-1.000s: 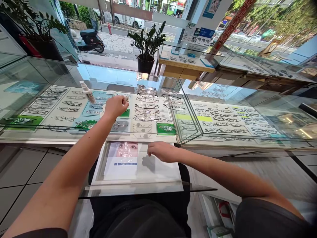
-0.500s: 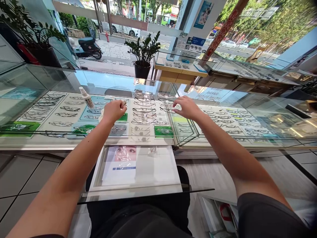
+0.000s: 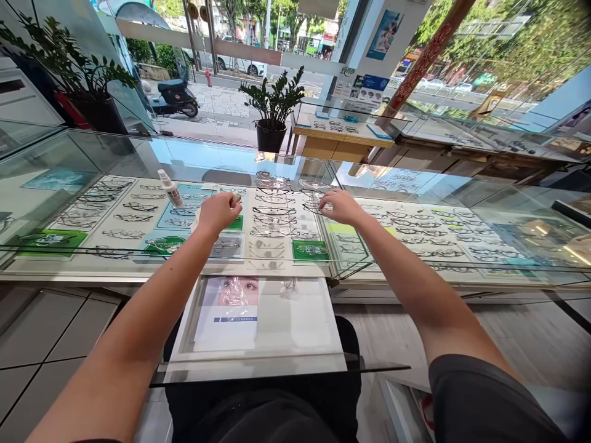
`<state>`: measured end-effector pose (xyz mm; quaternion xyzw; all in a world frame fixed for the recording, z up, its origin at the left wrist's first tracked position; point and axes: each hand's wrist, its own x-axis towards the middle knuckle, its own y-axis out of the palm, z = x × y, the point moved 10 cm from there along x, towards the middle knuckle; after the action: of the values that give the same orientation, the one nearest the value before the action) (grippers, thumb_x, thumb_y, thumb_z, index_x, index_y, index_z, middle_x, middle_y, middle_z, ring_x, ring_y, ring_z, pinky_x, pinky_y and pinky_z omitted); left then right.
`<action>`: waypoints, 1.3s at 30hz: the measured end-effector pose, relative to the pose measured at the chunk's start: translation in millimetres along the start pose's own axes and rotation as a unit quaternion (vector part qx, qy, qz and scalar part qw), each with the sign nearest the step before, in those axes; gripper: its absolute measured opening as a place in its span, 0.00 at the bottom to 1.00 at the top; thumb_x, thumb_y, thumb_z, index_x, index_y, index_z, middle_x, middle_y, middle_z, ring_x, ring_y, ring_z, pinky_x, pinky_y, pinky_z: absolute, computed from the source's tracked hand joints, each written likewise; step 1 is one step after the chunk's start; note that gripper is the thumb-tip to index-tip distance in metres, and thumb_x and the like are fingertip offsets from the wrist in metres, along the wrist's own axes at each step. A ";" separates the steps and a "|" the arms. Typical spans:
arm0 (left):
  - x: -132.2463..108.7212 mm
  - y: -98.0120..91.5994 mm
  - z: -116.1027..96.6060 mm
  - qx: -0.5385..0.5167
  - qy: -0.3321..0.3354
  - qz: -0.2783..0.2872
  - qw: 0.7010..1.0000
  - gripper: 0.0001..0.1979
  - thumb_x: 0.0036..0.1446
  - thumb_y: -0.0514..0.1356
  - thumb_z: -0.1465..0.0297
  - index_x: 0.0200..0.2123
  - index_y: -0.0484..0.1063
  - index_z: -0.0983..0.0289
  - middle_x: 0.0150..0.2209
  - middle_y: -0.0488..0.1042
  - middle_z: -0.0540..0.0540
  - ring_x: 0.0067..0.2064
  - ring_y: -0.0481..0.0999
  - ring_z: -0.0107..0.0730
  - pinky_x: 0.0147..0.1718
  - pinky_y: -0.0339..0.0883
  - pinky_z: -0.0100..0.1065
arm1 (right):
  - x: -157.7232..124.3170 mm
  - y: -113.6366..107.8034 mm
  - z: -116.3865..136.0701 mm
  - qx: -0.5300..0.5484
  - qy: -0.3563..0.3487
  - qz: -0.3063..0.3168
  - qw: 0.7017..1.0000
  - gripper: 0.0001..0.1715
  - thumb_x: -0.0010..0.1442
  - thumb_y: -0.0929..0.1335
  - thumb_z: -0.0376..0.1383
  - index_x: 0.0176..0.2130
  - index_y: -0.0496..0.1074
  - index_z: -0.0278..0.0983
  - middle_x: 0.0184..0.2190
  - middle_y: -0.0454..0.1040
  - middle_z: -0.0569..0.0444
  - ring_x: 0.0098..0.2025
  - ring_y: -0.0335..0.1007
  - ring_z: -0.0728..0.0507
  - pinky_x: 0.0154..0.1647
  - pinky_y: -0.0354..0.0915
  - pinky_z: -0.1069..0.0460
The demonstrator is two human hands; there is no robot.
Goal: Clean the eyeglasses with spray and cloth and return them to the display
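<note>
My left hand (image 3: 220, 211) is closed over the glass counter, and a pale, crumpled cloth (image 3: 196, 219) shows at its edges; most of it is hidden in the fist. My right hand (image 3: 340, 207) has its thumb and fingers bent together at the right end of a pair of eyeglasses (image 3: 312, 204), seemingly pinching it. Between the hands a column of eyeglass frames (image 3: 274, 210) runs away from me. To the left of my left hand stands a white spray bottle (image 3: 170, 189).
Under the glass case (image 3: 138, 251) lie several rows of frames and green cards. An open white drawer (image 3: 295, 320) sits at my lap, holding a printed sheet and clear plastic bags. A potted plant (image 3: 271, 135) stands behind the counter.
My right hand has moved slightly left and its fingers have drawn together at the eyeglasses. My left hand stays closed in nearly the same place. The view has shifted a little.
</note>
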<state>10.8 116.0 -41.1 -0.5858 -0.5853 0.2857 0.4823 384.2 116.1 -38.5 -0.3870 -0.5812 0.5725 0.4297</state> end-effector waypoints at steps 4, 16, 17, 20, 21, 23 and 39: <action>0.2 0.7 1.4 0.003 -0.004 -0.002 1.000 0.12 0.65 0.59 0.66 0.30 0.59 0.58 0.31 0.74 0.56 0.31 0.67 0.41 0.30 0.50 0.40 | 0.5 0.3 -0.3 0.000 0.024 -0.006 1.000 0.10 0.67 0.71 0.32 0.43 0.86 0.36 0.48 0.85 0.46 0.57 0.75 0.34 0.62 0.67 0.41; 0.9 0.4 3.8 -0.001 -0.010 -0.008 1.000 0.10 0.63 0.60 0.65 0.30 0.63 0.58 0.31 0.75 0.57 0.34 0.72 0.44 0.31 0.51 0.40 | -41.0 -23.6 22.9 0.046 0.028 -0.023 0.998 0.09 0.64 0.70 0.31 0.39 0.83 0.36 0.45 0.85 0.46 0.51 0.76 0.36 0.57 0.68 0.42; 0.9 0.5 3.9 -0.001 -0.010 -0.009 1.000 0.10 0.63 0.60 0.65 0.30 0.63 0.58 0.31 0.75 0.57 0.33 0.72 0.44 0.31 0.51 0.40 | -48.8 -29.5 29.3 0.060 0.019 -0.025 0.998 0.09 0.65 0.70 0.32 0.39 0.83 0.36 0.45 0.85 0.47 0.51 0.76 0.36 0.57 0.68 0.43; 1.3 1.5 3.4 -0.001 -0.007 -0.005 1.000 0.11 0.63 0.59 0.65 0.30 0.62 0.58 0.30 0.73 0.57 0.32 0.70 0.43 0.31 0.50 0.40 | -76.6 -50.3 61.1 0.150 -0.036 -0.028 0.988 0.09 0.66 0.69 0.33 0.40 0.82 0.38 0.45 0.84 0.48 0.51 0.77 0.38 0.54 0.69 0.44; 1.4 1.8 3.4 -0.001 -0.006 -0.004 1.000 0.11 0.64 0.59 0.65 0.30 0.61 0.58 0.30 0.73 0.57 0.32 0.69 0.43 0.31 0.50 0.41 | -86.7 -55.6 75.3 0.184 -0.057 -0.017 0.981 0.09 0.65 0.69 0.33 0.40 0.82 0.38 0.45 0.84 0.49 0.50 0.77 0.38 0.55 0.70 0.44; 1.8 1.8 4.1 -0.004 -0.006 -0.003 1.000 0.11 0.64 0.59 0.65 0.29 0.60 0.58 0.30 0.72 0.57 0.32 0.69 0.43 0.31 0.50 0.41 | -107.2 -60.0 107.6 0.231 -0.098 0.022 0.968 0.09 0.66 0.69 0.33 0.42 0.82 0.39 0.46 0.84 0.50 0.51 0.78 0.40 0.57 0.70 0.44; 0.8 -2.5 5.2 -0.010 -0.008 -0.009 1.000 0.10 0.63 0.60 0.65 0.30 0.64 0.58 0.34 0.77 0.59 0.36 0.73 0.45 0.32 0.51 0.40 | -98.1 107.7 190.1 0.050 -0.111 0.115 0.986 0.17 0.67 0.67 0.24 0.47 0.85 0.34 0.51 0.84 0.40 0.57 0.75 0.36 0.56 0.66 0.47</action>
<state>5.3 117.6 -40.7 -0.5829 -0.5971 0.2808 0.4742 232.9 -34.8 -146.8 -0.3637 -0.5473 0.6858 0.3127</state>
